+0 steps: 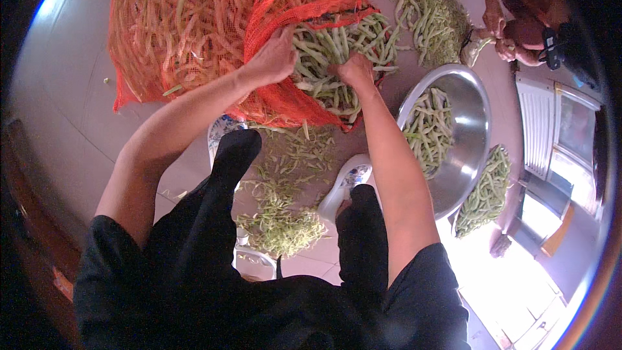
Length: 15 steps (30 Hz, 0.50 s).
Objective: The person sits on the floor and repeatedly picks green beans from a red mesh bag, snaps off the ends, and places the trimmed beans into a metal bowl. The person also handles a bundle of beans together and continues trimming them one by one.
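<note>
A large orange-red mesh bag (180, 34) packed with long green beans lies on the floor before me, its mouth turned to the right. My left hand (276, 61) grips the net at the rim of that mouth. Inside the opening, my right hand (358, 72) closes on some of the green beans (340, 41); its fingertips are partly hidden among them. To the right of my right forearm stands a wide stainless steel bowl (469, 126), tilted in view, with more beans (430, 131) gathered at its left side.
Bean trimmings (286, 223) litter the floor between my feet, which wear patterned slippers (357, 175). A heap of beans and scraps (432, 19) lies beyond the bowl. Another bean pile (483, 194) sits right of it. Another person's hands (500, 39) work at upper right.
</note>
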Tool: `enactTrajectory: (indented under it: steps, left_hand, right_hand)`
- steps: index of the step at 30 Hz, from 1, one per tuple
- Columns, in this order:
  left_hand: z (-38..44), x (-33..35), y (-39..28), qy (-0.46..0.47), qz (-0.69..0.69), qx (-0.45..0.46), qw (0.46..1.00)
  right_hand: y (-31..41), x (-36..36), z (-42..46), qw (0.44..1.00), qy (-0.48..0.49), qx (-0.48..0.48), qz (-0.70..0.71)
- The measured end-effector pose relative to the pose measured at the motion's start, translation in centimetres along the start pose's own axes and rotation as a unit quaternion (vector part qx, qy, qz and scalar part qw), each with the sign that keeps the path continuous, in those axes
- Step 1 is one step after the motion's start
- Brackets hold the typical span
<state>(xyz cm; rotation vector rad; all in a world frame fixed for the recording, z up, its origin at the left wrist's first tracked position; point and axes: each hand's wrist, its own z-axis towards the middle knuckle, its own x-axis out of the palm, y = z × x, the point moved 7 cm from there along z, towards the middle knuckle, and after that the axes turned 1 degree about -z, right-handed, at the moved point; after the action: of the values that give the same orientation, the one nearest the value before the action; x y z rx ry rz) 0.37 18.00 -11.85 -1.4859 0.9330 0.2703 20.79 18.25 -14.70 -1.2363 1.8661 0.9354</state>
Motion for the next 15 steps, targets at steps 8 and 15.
enactTrajectory:
  steps: [8, 15]
  left_hand:
    - [-0.3, 2.1, 1.7, 0.048, -0.300, -0.015, 0.952]
    - [-5.8, -4.2, -9.6, 0.115, -0.409, -0.019, 0.905]
  right_hand:
    - [-9.1, -5.8, -3.1, 0.843, -0.172, 0.059, 0.507]
    - [-2.5, -20.3, -12.2, 0.642, -0.102, -0.086, 0.755]
